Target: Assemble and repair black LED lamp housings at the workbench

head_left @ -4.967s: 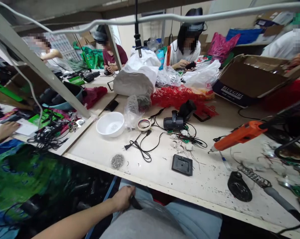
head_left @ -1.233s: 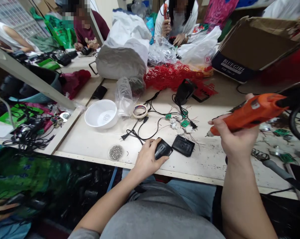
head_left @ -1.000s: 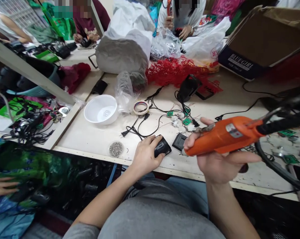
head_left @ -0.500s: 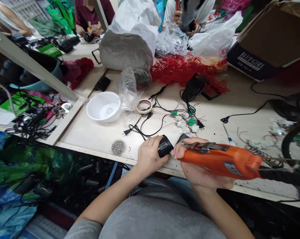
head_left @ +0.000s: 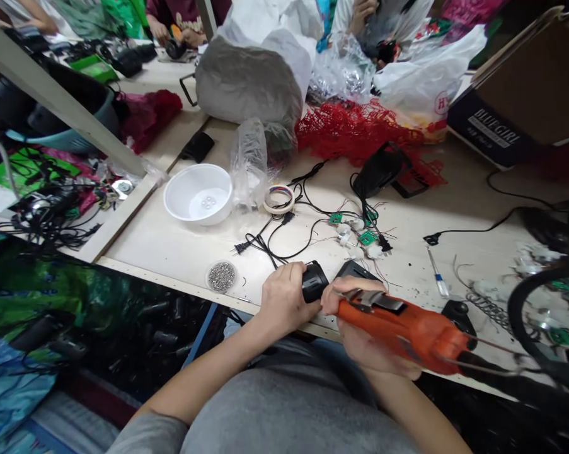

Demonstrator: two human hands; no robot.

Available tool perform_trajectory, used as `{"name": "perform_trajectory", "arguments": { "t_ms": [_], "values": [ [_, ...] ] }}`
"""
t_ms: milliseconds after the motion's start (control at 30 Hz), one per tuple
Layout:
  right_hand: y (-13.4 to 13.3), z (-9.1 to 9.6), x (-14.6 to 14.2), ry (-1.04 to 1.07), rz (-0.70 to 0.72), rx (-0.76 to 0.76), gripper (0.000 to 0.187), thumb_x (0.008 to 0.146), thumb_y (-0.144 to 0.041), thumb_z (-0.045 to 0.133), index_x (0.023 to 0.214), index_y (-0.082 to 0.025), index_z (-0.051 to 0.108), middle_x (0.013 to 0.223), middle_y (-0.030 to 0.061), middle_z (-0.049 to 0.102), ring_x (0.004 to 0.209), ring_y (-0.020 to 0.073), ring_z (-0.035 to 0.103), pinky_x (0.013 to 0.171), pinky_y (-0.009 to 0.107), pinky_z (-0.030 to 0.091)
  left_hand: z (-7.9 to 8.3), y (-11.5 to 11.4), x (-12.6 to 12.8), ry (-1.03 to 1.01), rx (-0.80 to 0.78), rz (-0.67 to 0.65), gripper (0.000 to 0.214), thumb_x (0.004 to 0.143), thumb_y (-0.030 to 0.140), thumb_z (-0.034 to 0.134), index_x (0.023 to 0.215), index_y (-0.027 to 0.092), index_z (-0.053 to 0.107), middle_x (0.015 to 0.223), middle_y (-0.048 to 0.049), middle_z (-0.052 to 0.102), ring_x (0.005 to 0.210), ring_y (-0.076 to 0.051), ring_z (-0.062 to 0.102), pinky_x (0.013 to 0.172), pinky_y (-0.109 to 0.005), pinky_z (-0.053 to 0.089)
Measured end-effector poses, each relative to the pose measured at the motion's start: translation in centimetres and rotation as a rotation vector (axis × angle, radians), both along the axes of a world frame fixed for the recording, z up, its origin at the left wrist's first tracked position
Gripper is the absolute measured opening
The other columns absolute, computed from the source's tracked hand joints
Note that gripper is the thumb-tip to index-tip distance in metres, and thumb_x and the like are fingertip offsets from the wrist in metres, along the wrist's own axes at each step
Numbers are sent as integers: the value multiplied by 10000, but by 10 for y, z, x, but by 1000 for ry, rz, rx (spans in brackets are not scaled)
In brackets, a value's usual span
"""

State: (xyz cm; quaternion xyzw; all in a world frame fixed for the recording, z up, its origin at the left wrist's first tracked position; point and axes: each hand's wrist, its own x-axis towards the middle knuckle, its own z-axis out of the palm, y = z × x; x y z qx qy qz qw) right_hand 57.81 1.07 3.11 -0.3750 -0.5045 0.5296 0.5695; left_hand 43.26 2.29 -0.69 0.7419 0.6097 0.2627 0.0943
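My left hand [head_left: 283, 296] is closed around a black plastic housing [head_left: 315, 281] at the table's front edge. In my right hand [head_left: 376, 353] is an orange electric screwdriver [head_left: 409, 331], held nearly level with its nose towards the housing. My fingers at the nose hide whether the tip touches it. Behind my right hand lies a dark flat part [head_left: 357, 271], partly covered. A round tub of small screws [head_left: 221, 277] stands left of my left hand.
A white bowl [head_left: 198, 194], a tape roll [head_left: 279, 199], a black plug cord [head_left: 265, 243] and green circuit boards [head_left: 368, 238] lie beyond my hands. At right are a small screwdriver [head_left: 438, 276] and a black ring [head_left: 515, 299]. A cardboard box [head_left: 515, 94] stands behind.
The orange screwdriver and my right hand have shifted slightly left and down, with the tool's rear end lower. My left hand keeps its hold on the housing. The camera view has shifted a little.
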Motion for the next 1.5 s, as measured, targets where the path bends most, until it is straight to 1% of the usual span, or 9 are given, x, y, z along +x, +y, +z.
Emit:
{"name": "perform_trajectory", "arguments": {
  "t_ms": [200, 433, 667, 900, 1100, 1233, 1333, 1400, 1500],
  "values": [
    [4, 13, -2, 148, 4, 75, 543, 834, -712, 584, 1047, -230, 712, 703, 28, 630, 620, 222, 568, 603, 368, 480, 4, -2, 1, -17, -44, 25, 376, 723, 372, 720, 1013, 171, 589, 893, -79, 704, 825, -260, 685, 712, -361, 552],
    [30, 37, -6, 199, 2, 253, 563, 851, -735, 519, 1079, -258, 710, 710, 42, 638, 619, 230, 582, 602, 404, 490, 8, 0, 2, -89, -108, 38, 456, 663, 363, 799, 1027, 185, 591, 940, -74, 710, 865, -266, 689, 745, -373, 549],
    [57, 11, -29, 347, 73, 158, 744, 665, -857, 625, 1029, -213, 706, 792, 46, 617, 575, 193, 553, 542, 384, 501, 11, 1, 2, -121, -153, 32, 385, 662, 343, 778, 956, 188, 585, 894, -71, 694, 833, -270, 679, 725, -382, 546],
    [57, -3, -43, 298, 2, 146, 623, 727, -807, 594, 1016, -272, 728, 846, 49, 624, 539, 184, 532, 527, 382, 478, 7, 2, -1, -134, -183, -14, 355, 679, 311, 745, 965, 188, 576, 908, -76, 691, 858, -266, 666, 756, -381, 544],
    [62, -4, -39, 265, 40, 140, 732, 687, -890, 534, 995, -251, 711, 779, 55, 602, 529, 197, 516, 504, 376, 457, 10, 5, -4, -185, -210, -18, 349, 687, 306, 768, 981, 204, 610, 916, -55, 704, 867, -255, 671, 758, -370, 545],
    [61, 10, -34, 318, 40, 117, 708, 696, -847, 576, 990, -216, 704, 704, 30, 579, 516, 189, 518, 464, 340, 431, 12, 5, -4, -218, -207, -37, 384, 685, 346, 815, 990, 197, 636, 962, -70, 715, 912, -274, 677, 811, -412, 554],
    [50, 32, -31, 309, 32, 142, 732, 703, -850, 591, 1031, -206, 709, 705, 34, 603, 545, 194, 541, 499, 354, 461, 15, -2, -14, -227, -205, -76, 509, 667, 382, 857, 1093, 204, 643, 1192, -106, 669, 1081, -314, 636, 932, -481, 534],
    [42, 43, -30, 276, 81, 124, 697, 747, -820, 584, 1051, -206, 715, 709, 46, 626, 594, 216, 579, 556, 382, 492, 17, -11, -25, -254, -222, -81, 645, 636, 372, 883, 1204, 219, 620, 1311, -121, 590, 1171, -330, 587, 988, -503, 515],
    [35, 48, -37, 271, 170, 68, 629, 768, -787, 582, 1014, -221, 705, 692, 45, 632, 603, 234, 599, 597, 422, 516, 13, -26, -43, -352, -283, -69, 786, 634, 284, 875, 1340, 239, 531, 1282, -107, 564, 1168, -301, 586, 987, -475, 526]
  ]
}}
